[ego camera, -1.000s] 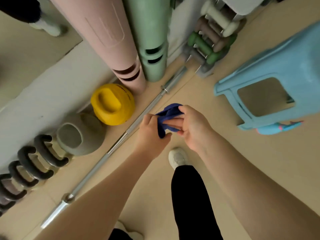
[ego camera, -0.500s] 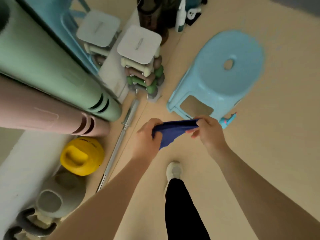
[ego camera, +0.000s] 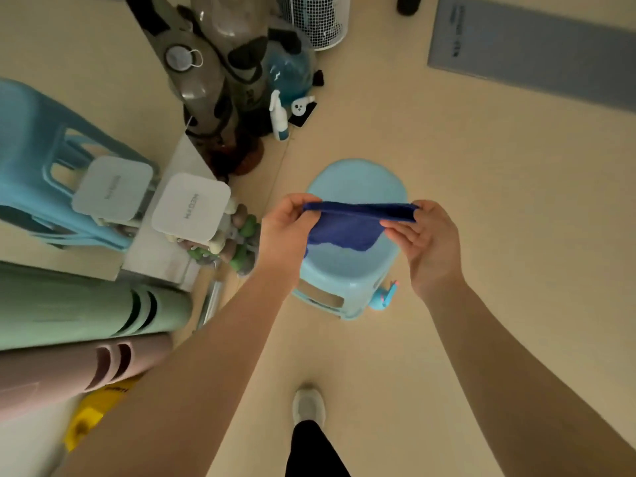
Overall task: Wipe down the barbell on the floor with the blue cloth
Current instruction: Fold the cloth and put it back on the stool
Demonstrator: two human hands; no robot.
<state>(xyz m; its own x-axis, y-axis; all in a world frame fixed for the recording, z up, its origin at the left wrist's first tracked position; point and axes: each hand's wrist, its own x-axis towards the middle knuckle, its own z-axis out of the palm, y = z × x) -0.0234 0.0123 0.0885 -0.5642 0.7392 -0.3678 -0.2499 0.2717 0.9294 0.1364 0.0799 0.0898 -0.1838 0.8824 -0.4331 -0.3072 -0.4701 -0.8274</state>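
I hold the blue cloth [ego camera: 347,225] stretched out between both hands, above a light blue stool. My left hand [ego camera: 284,232] pinches its left corner and my right hand [ego camera: 428,242] pinches its right corner, so the top edge is taut and the rest hangs down. Only one short end of the steel barbell [ego camera: 211,302] shows on the floor, left of my left forearm; the rest is hidden behind that arm and the rolled mats.
A light blue stool [ego camera: 347,280] stands under the cloth. A dumbbell rack [ego camera: 223,246], a green mat roll [ego camera: 86,304] and a pink mat roll [ego camera: 69,370] crowd the left. A yellow kettlebell [ego camera: 89,414], vacuum cleaner [ego camera: 210,91] and grey mat [ego camera: 530,46] are around. My shoe [ego camera: 308,406] is below.
The view has swung up and away from the barbell toward the stool. My hands have pulled apart, spreading the bunched cloth out flat between them.
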